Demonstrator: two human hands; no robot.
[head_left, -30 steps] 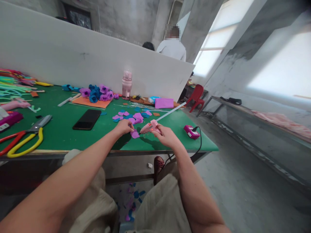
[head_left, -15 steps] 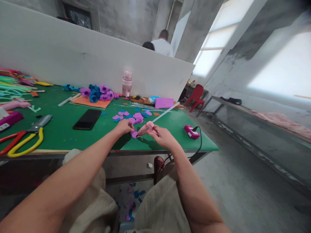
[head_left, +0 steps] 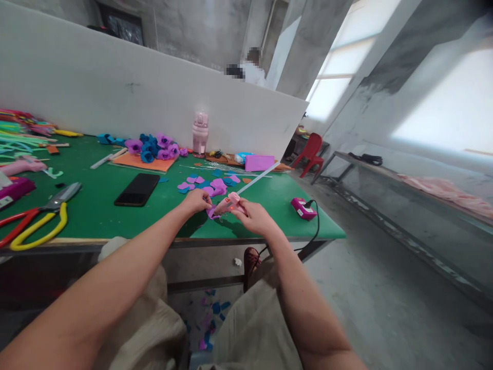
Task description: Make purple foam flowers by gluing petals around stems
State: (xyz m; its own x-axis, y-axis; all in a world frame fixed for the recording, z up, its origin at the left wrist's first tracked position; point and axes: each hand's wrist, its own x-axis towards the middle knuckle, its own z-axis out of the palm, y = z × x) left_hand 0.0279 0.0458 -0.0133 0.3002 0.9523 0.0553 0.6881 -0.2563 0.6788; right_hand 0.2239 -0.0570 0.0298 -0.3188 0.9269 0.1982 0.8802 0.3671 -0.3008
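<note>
My right hand point(head_left: 252, 215) is wrapped round a pink hot glue gun point(head_left: 227, 204), from whose back a long pale glue stick point(head_left: 260, 177) sticks out. The gun's nozzle points left, at a purple petal point(head_left: 212, 213) just above the green table. Between its fingertips my left hand point(head_left: 197, 200) pinches that petal. Whether the nozzle touches the petal I cannot tell. Just beyond both hands lie loose purple and blue petals point(head_left: 218, 185). Finished purple and blue flowers point(head_left: 152, 148) rest in a bunch on an orange sheet point(head_left: 148, 163).
A black phone point(head_left: 137, 189) and large red-and-yellow-handled shears point(head_left: 57, 208) lie to the left. A pink bottle point(head_left: 200, 134) stands by the white partition point(head_left: 154, 87). At right, a magenta power box point(head_left: 303, 208) has a black cable hanging over the edge of the green table point(head_left: 277, 205).
The glue gun in my right hand has shifted slightly left, bringing its nozzle over the petal. My left hand keeps its pinch in nearly the same spot.
</note>
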